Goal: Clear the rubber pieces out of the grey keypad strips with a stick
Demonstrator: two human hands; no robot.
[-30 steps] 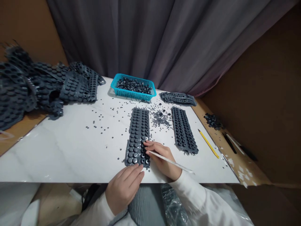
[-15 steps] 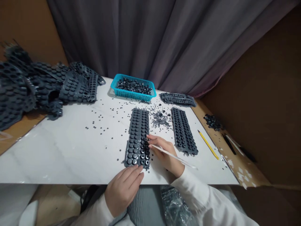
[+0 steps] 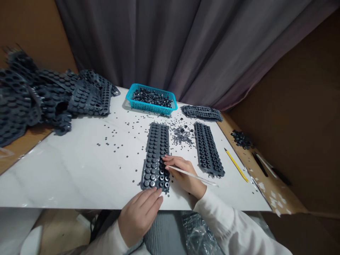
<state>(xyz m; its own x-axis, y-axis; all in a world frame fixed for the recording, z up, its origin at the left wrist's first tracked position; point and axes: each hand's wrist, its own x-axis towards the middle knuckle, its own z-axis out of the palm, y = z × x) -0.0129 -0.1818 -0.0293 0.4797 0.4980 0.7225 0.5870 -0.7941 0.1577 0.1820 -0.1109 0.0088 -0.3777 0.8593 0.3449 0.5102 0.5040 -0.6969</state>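
A dark grey moulded rubber sheet (image 3: pixel 154 152) with rows of round knobs lies lengthwise before me; the nearer knobs of its right columns show ring-shaped tops. My left hand (image 3: pixel 142 212) rests at the table's front edge, fingers stretched out, fingertips on the sheet's near end. My right hand (image 3: pixel 187 175) pinches a thin white stick (image 3: pixel 191 174), its tip end hidden among the fingers over the sheet's right columns. Right of it lies a second knobbed sheet (image 3: pixel 209 148). Small dark discs (image 3: pixel 183 135) are scattered between the two sheets.
A blue basket (image 3: pixel 151 105) full of small black parts stands at the back. Heaped rubber sheets (image 3: pixel 53 97) fill the left. At right are a folded strip (image 3: pixel 202 113), a yellow pencil-like stick (image 3: pixel 236 165), a pile of black pieces (image 3: pixel 241 139) and dark tools (image 3: pixel 259 164).
My right hand has shifted slightly down and left along the sheet's right columns, with the white stick still in it. My left hand stays in place.
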